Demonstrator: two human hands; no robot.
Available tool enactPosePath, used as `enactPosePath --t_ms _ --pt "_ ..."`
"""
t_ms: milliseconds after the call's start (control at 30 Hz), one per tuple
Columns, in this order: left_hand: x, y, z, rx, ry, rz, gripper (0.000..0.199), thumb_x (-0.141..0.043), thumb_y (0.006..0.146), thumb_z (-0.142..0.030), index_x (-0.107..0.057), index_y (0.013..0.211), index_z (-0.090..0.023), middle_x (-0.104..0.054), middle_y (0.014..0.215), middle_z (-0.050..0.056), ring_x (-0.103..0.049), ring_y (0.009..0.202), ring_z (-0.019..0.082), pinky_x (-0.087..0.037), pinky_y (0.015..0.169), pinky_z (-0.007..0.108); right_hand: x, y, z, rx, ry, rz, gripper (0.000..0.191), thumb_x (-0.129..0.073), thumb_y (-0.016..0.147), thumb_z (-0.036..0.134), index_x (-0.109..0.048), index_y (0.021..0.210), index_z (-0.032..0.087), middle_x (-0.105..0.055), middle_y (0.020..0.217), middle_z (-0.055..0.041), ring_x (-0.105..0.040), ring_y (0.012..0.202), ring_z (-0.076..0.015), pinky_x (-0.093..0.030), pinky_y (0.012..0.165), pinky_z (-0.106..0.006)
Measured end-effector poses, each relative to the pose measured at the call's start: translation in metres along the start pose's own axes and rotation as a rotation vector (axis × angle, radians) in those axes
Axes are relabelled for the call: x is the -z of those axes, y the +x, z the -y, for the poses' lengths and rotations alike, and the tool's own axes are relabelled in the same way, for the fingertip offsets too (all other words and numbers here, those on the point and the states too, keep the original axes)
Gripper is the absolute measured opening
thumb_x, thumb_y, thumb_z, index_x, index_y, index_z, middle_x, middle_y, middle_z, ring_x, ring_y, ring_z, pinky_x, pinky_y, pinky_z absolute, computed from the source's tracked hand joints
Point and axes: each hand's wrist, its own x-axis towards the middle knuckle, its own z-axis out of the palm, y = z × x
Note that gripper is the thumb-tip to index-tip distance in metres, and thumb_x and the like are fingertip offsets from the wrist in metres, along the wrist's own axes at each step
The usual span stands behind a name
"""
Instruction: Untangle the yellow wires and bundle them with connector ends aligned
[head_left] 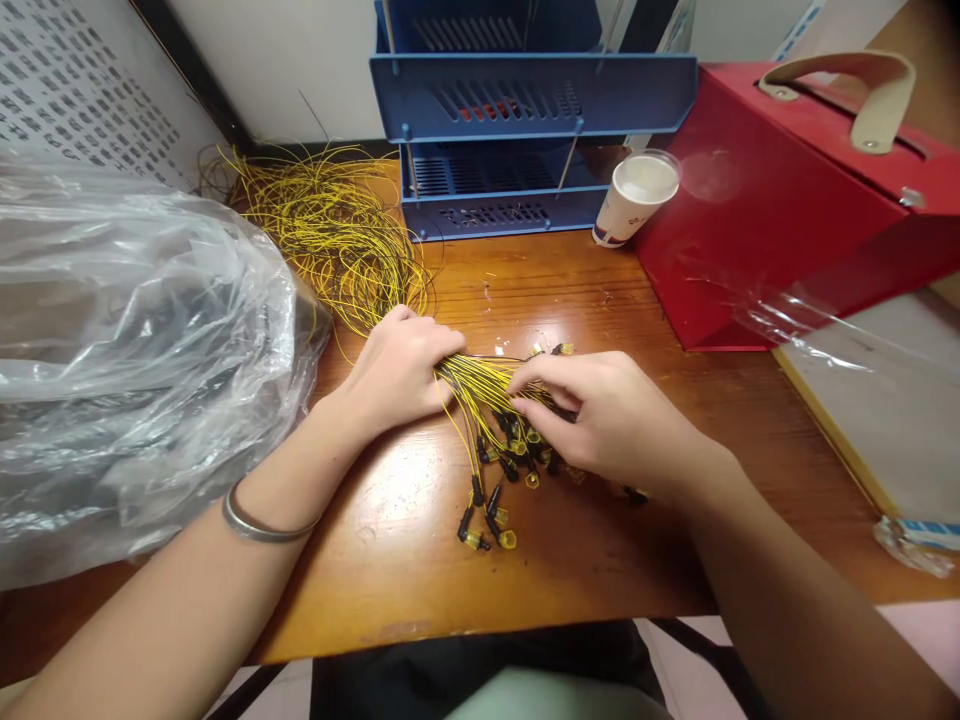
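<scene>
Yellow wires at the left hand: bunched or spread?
Bunched: the left hand wraps around the yellow wires in one bundle; beyond it, they spread loosely.

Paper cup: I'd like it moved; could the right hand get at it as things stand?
Probably yes: nothing bulky shows between the right hand and the paper cup, though that hand is busy at the yellow wires and the red box crowds the cup's right side.

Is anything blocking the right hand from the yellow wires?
Nothing visible. The right hand is at the yellow wires, to the right of the left hand gripping them. The cup and red box stand farther back, apart from both hands.
</scene>
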Motion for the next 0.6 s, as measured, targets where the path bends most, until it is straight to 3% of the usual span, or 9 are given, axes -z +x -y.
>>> enactPosePath --t_ms 100,200,300,433,600 --pt "0.000 0.000 0.000 0.003 -0.005 -0.009 0.020 -0.048 0.071 -0.023 -0.066 0.076 -0.018 -0.065 0.065 0.002 -0.059 0.065 0.018 -0.037 0.071 0.036 -0.002 0.002 -0.002 -0.041 0.023 -0.101 0.011 -0.060 0.089 0.018 -0.071 0.093 0.018 -0.058 0.066 0.0019 -0.043 0.055 -0.0113 -0.033 0.058 -0.027" --pt "0.000 0.000 -0.001 -0.001 -0.003 -0.010 0.019 -0.048 0.073 -0.023 -0.066 0.076 -0.019 -0.065 0.064 0.001 -0.058 0.065 0.017 -0.037 0.071 0.035 -0.008 0.006 -0.006 -0.024 0.022 -0.155 0.014 -0.057 0.090 0.016 -0.070 0.095 0.018 -0.067 0.086 -0.0046 -0.058 0.078 -0.0177 -0.042 0.072 -0.030" --pt "0.000 0.001 -0.001 -0.006 0.013 -0.017 0.016 -0.050 0.073 -0.023 -0.065 0.074 -0.019 -0.064 0.063 0.001 -0.057 0.064 0.017 -0.036 0.071 0.034 -0.016 0.010 -0.011 -0.001 0.034 -0.146 0.019 -0.052 0.093 0.014 -0.068 0.103 0.017 -0.071 0.104 -0.0085 -0.063 0.098 -0.0229 -0.046 0.089 -0.037" --pt "0.000 0.001 -0.002 -0.012 0.019 -0.036 0.014 -0.052 0.076 -0.026 -0.064 0.071 -0.019 -0.062 0.061 0.001 -0.054 0.062 0.016 -0.035 0.070 0.034 -0.021 0.016 -0.019 -0.035 0.102 -0.139 0.023 -0.048 0.097 0.017 -0.066 0.111 0.016 -0.070 0.122 -0.0098 -0.064 0.112 -0.0231 -0.046 0.099 -0.040" --pt "0.001 0.002 -0.004 -0.012 0.005 -0.032 0.015 -0.053 0.075 -0.026 -0.066 0.073 -0.019 -0.062 0.062 0.000 -0.055 0.063 0.016 -0.035 0.070 0.035 -0.021 0.025 -0.027 -0.141 0.241 -0.083 0.026 -0.045 0.099 0.019 -0.065 0.116 0.016 -0.075 0.106 -0.0079 -0.069 0.099 -0.0213 -0.050 0.090 -0.037"
